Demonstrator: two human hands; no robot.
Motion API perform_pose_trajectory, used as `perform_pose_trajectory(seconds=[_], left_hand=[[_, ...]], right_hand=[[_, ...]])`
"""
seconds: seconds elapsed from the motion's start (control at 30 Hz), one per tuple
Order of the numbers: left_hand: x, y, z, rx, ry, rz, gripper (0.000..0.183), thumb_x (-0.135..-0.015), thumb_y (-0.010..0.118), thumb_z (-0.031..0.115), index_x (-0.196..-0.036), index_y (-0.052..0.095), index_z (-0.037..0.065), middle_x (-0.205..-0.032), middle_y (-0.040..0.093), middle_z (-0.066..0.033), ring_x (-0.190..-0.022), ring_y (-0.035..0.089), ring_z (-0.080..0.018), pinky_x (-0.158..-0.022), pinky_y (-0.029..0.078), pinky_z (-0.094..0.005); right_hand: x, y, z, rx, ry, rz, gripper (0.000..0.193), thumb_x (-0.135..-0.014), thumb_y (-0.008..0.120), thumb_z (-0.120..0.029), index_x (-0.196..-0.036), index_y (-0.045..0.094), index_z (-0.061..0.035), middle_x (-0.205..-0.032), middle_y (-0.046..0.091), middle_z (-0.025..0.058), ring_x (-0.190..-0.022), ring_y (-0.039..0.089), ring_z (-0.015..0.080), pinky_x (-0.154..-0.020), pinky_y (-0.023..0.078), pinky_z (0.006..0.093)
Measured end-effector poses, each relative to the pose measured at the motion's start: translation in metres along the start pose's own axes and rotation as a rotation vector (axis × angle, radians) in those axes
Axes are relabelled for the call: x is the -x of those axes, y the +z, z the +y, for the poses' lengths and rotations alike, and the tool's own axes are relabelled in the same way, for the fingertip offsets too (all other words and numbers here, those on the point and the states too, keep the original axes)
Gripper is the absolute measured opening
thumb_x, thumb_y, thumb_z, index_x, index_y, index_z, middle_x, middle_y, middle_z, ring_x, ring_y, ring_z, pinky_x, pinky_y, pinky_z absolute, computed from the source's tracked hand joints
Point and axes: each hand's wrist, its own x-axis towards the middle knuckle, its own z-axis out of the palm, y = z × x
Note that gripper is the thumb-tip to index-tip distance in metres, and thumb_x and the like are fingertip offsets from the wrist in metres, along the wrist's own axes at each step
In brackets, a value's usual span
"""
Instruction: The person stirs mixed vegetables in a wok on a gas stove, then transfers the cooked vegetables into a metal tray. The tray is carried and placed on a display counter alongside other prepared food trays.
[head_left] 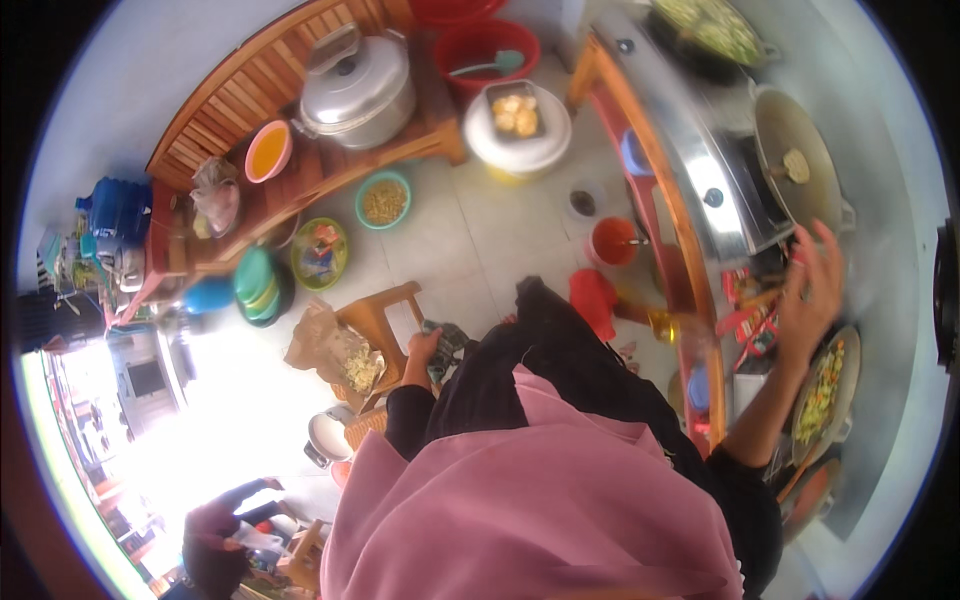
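My right hand (815, 285) reaches out on the right with its fingers apart and nothing visible in it. It is close to the near rim of a large wok (800, 115) on the stove (700, 150); whether it touches the rim I cannot tell. A pale lump of food (795, 166) sits in the wok, on what looks like a ladle. Low by my left side, my left hand (424, 346) is closed on a dark patterned cloth (445, 350). Beside that hand is a wooden stool (383, 310) with brown paper (318, 338) holding shredded pale food (362, 370).
A pan of chopped vegetables (825, 392) stands near my right forearm, another pan (705, 35) beyond the wok. A wooden bench (290, 220) carries a lidded pot (358, 95). Bowls, a red container (613, 243) and a white bucket (517, 150) stand on the floor. Another person (215, 540) is at lower left.
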Motion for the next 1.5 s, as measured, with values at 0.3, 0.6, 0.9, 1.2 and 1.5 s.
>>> perform_pose_trajectory(seconds=[0.3,0.6,0.9,1.2,1.5], left_hand=[[-0.057,-0.037,0.052,0.141,-0.133,0.259,0.057,-0.077,0.067,0.051,-0.102,0.069,-0.001,-0.102,0.067,-0.0248,-0.105,0.063,-0.0378,-0.091,0.049,-0.0444],[-0.254,-0.154,0.372,0.024,0.263,0.509,0.038,-0.082,0.066,0.035,-0.103,0.058,0.005,-0.099,0.065,-0.0168,-0.089,0.064,-0.0375,-0.076,0.053,-0.0474],[-0.412,-0.169,0.481,-0.053,0.406,0.606,0.032,-0.071,0.072,0.032,-0.085,0.057,0.007,-0.087,0.063,-0.0144,-0.081,0.064,-0.0364,-0.064,0.054,-0.0477],[-0.414,-0.169,0.481,-0.069,0.379,0.641,0.029,-0.067,0.073,0.03,-0.08,0.056,0.01,-0.079,0.06,-0.0115,-0.075,0.061,-0.0343,-0.059,0.053,-0.0466],[-0.418,-0.164,0.479,-0.094,0.359,0.629,0.028,-0.067,0.072,0.031,-0.08,0.056,0.011,-0.081,0.059,-0.0105,-0.076,0.061,-0.0339,-0.061,0.052,-0.0465]], right_hand=[[-0.09,0.3,-0.101,-0.715,-0.078,-0.548,0.031,-0.084,0.058,-0.001,-0.113,0.066,-0.0086,-0.123,0.058,0.0112,-0.093,0.064,0.0291,-0.081,0.051,0.0355],[-0.165,0.709,-0.151,-0.845,-0.059,-1.089,0.031,-0.084,0.058,-0.006,-0.114,0.066,-0.0086,-0.11,0.063,0.0155,-0.105,0.059,0.0326,-0.089,0.047,0.0393],[-0.218,1.002,-0.19,-0.633,0.143,-0.976,0.04,-0.088,0.055,-0.018,-0.128,0.058,-0.0129,-0.109,0.065,0.0211,-0.103,0.061,0.038,-0.088,0.049,0.0423],[-0.192,1.113,-0.243,-0.711,0.237,-0.919,0.043,-0.095,0.047,-0.035,-0.129,0.055,-0.011,-0.107,0.065,0.0228,-0.104,0.062,0.0405,-0.09,0.048,0.0479],[-0.171,1.101,-0.198,-0.083,0.52,-1.112,0.022,-0.088,0.056,-0.02,-0.097,0.07,-0.0067,-0.092,0.07,0.0142,-0.089,0.069,0.0314,-0.074,0.057,0.0465]])
